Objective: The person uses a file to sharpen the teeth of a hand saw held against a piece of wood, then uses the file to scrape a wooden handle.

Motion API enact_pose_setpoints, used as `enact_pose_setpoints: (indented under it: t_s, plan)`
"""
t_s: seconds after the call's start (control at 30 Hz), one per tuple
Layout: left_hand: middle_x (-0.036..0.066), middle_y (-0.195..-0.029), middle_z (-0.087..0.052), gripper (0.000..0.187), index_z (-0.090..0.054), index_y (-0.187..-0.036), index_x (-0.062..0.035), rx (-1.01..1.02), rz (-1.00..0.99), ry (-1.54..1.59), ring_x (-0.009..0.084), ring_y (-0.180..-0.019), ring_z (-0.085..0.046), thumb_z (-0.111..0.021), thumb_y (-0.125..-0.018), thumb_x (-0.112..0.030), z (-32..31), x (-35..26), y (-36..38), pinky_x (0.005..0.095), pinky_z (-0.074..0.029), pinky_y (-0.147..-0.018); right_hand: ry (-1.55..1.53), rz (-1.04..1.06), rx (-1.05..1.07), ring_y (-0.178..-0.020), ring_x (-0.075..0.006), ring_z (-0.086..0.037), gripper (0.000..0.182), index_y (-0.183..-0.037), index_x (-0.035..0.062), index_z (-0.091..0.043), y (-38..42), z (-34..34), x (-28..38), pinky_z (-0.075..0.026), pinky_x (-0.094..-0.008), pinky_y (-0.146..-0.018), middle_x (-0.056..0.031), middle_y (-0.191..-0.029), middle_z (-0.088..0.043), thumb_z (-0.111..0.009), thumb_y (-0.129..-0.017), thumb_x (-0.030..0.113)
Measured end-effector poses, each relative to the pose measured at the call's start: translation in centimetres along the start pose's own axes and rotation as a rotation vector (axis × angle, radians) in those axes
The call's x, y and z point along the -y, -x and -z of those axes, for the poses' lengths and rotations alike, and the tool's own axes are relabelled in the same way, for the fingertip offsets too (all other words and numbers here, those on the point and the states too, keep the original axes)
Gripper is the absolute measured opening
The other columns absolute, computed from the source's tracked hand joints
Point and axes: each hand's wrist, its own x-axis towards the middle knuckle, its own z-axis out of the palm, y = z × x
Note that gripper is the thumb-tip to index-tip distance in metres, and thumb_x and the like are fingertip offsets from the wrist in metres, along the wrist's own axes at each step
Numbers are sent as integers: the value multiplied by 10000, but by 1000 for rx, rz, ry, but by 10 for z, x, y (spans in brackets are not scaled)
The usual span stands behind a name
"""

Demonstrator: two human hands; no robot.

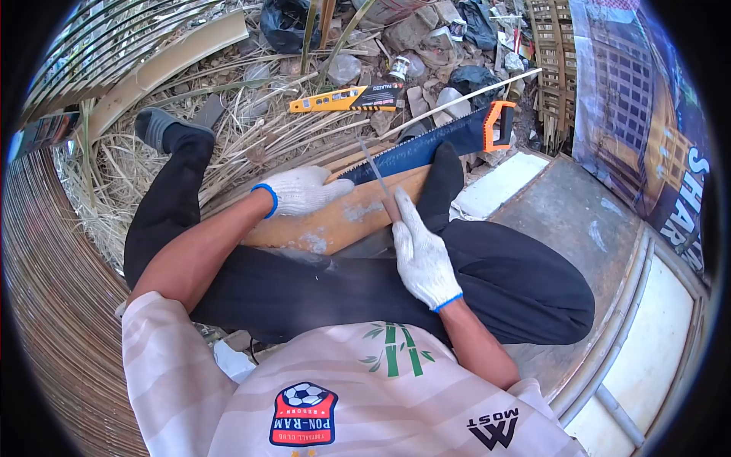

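Note:
A handsaw (pixel 426 154) with a dark blue blade and an orange-and-black handle (pixel 499 126) lies across a wooden board (pixel 343 219), its teeth facing away from me. My left hand (pixel 303 190), in a white knitted glove with a blue cuff, has its fingers closed at the tip end of the blade, resting over the board. In my right hand (pixel 423 255), gloved the same way, is a thin metal file (pixel 374 167) gripped by its brownish handle (pixel 391 209). The file slants up across the saw's toothed edge.
A yellow-and-black saw sleeve (pixel 346 99) lies beyond the blade, among straw, stones and litter. My legs (pixel 510 278) are folded around the board. A worn panel (pixel 567 221) is at right, below a printed banner (pixel 632 114); bamboo strips (pixel 65 320) stand at left.

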Motion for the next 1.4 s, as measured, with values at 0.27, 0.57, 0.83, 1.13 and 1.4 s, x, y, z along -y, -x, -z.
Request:
enact_pose_setpoints:
  t_s: [0.27, 0.57, 0.83, 1.13, 1.4]
  plan:
    - [321, -1202, -732, 833, -720, -1216, 69, 14, 22, 39, 439, -1126, -711, -474, -1032, -705, -4, 3, -7, 477, -511, -993, 23, -72, 91, -999, -539, -690, 560, -1654, 137, -374, 22, -1, -3, -568, -556, -839, -344, -1211, -685, -501, -1112, 195]
    - [337, -1202, -720, 796, -716, -1211, 55, -79, 9, -45, 467, -1124, -699, -461, -1045, -681, -5, -1, 0, 494, -509, -986, 57, 12, 8, -857, -512, -710, 588, -1643, 163, -389, -12, -25, -5, -568, -589, -754, -325, -1018, -718, -551, -1078, 197]
    - [331, -1231, -715, 801, -715, -1229, 42, -14, 13, -67, 463, -1164, -689, -447, -1053, -692, 5, -7, 0, 490, -505, -1001, -15, -17, 84, -1060, -547, -669, 561, -1647, 153, -361, -53, -9, 7, -530, -614, -917, -339, -1326, -647, -435, -1117, 320]
    - [328, -1235, -719, 815, -713, -1257, 46, 13, 20, -9, 462, -1163, -692, -449, -1047, -696, 0, -1, -4, 476, -505, -1012, 14, -73, 84, -982, -558, -680, 571, -1657, 124, -345, 14, 3, 1, -556, -605, -833, -355, -1196, -683, -479, -1113, 235]
    - [326, -1231, -718, 798, -714, -1252, 49, 17, 12, 17, 459, -1142, -696, -465, -1047, -681, -1, -1, -2, 487, -506, -1008, 37, -84, 90, -947, -548, -691, 562, -1650, 127, -363, 16, 1, 3, -565, -597, -815, -332, -1214, -692, -485, -1111, 227]
